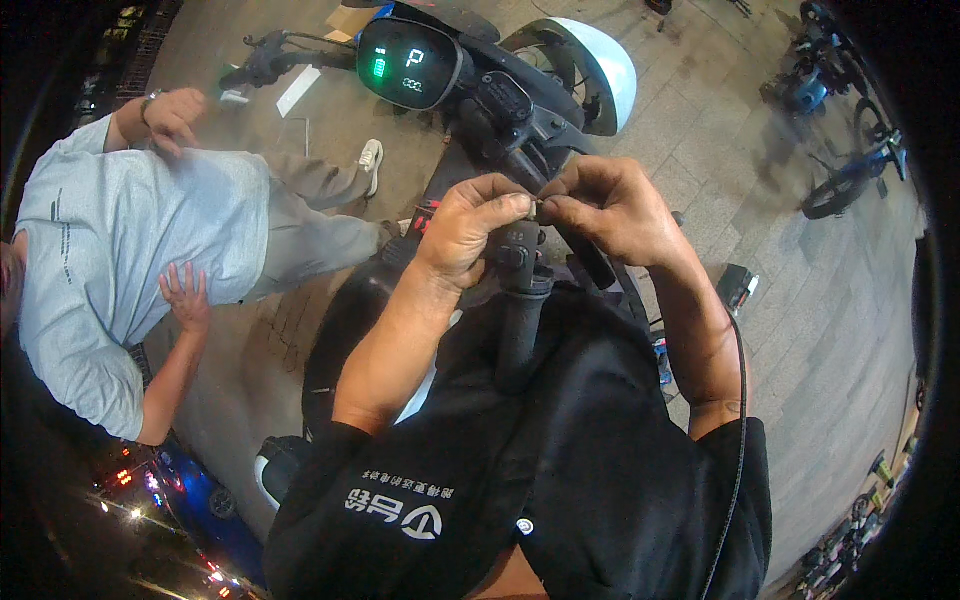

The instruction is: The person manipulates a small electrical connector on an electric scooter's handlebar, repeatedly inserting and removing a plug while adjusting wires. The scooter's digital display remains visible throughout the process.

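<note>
The left hand and right hand meet, fingertips pinched around what seems a small part by the handlebar grip's inner end, probably because something so tiny needs steadying from both sides.

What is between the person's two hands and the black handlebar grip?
A dark switch housing lies between the grip and the left hand and right hand, in the head view.
</note>
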A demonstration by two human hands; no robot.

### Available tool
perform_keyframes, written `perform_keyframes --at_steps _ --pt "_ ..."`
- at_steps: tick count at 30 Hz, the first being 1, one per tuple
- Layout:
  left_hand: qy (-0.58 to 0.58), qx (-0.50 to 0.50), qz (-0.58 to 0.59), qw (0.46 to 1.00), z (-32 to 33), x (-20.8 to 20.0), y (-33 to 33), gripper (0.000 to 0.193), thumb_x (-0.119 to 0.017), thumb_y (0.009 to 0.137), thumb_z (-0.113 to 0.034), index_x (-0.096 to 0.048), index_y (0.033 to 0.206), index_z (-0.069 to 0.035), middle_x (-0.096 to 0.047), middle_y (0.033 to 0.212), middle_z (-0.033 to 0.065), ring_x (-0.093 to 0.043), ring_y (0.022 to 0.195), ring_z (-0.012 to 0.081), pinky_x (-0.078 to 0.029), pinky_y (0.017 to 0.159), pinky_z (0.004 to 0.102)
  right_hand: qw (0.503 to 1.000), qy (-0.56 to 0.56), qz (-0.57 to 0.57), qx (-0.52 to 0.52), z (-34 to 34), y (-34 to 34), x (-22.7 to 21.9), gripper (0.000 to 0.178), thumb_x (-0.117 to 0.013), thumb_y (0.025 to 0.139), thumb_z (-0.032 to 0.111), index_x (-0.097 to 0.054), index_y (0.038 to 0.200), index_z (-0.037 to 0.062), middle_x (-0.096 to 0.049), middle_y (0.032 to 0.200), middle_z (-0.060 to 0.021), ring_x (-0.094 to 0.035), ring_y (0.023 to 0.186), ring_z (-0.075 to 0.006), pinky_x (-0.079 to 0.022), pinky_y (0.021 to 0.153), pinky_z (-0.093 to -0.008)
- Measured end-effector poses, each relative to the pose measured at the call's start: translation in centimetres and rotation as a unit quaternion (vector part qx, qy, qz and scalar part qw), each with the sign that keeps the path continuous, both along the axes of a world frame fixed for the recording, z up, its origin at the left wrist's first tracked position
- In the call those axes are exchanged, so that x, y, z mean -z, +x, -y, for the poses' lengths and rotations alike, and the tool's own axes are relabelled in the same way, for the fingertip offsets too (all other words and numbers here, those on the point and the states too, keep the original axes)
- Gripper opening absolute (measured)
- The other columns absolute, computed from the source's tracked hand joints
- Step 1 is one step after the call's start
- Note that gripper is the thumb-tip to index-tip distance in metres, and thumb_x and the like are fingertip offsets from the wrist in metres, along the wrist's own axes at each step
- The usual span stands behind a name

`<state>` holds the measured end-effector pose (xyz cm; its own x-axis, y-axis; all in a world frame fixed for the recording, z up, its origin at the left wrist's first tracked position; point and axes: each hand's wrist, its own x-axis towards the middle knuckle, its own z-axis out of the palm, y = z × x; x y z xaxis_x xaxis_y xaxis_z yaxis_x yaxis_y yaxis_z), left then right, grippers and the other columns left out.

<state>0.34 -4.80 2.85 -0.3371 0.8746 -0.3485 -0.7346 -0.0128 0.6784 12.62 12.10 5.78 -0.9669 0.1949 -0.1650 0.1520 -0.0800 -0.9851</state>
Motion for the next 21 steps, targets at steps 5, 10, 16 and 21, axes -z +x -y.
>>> perform_keyframes --at_steps 5,10,16,21 --pt "-0.004 -0.010 -0.016 1.000 -0.2 0.6 -0.2 0.011 -0.063 0.086 -0.006 -0.064 0.096 -0.001 -0.067 0.085 0.0059 -0.065 0.073 0.0116 -0.056 0.070 0.0261 0.999 0.037 -0.001 0.005 -0.2 -0.2 0.3 0.013 -0.065 0.083 0.009 -0.066 0.089 -0.0028 -0.066 0.073 -0.0034 -0.058 0.068 -0.0061 -0.049 0.062 -0.0247" --pt "-0.005 0.011 -0.026 1.000 -0.2 0.0 -0.4 0.011 -0.063 0.084 -0.007 -0.063 0.094 -0.001 -0.067 0.086 0.0069 -0.065 0.074 0.0126 -0.056 0.070 0.0267 0.998 0.058 0.023 0.015 0.2 -0.2 0.1 0.013 -0.064 0.084 0.009 -0.065 0.091 -0.0028 -0.066 0.079 -0.0045 -0.060 0.073 -0.0083 -0.050 0.068 -0.0247" --pt "0.004 -0.005 -0.008 1.000 0.3 0.3 -0.2 0.010 -0.064 0.083 -0.007 -0.062 0.092 -0.003 -0.068 0.088 0.0092 -0.066 0.076 0.0150 -0.056 0.070 0.0282 0.996 0.070 -0.023 0.052 1.2 0.0 0.4 0.013 -0.065 0.083 0.009 -0.065 0.090 -0.0021 -0.067 0.076 -0.0069 -0.062 0.072 -0.0089 -0.050 0.066 -0.0257" --pt "0.012 -0.012 0.040 0.999 0.7 0.1 0.2 0.007 -0.065 0.083 -0.004 -0.064 0.090 -0.003 -0.068 0.085 0.0074 -0.066 0.072 0.0136 -0.056 0.067 0.0275 0.988 0.136 -0.029 0.072 2.3 0.7 -0.6 0.012 -0.065 0.082 0.009 -0.065 0.087 -0.0016 -0.067 0.073 -0.0089 -0.063 0.069 -0.0101 -0.051 0.063 -0.0270"
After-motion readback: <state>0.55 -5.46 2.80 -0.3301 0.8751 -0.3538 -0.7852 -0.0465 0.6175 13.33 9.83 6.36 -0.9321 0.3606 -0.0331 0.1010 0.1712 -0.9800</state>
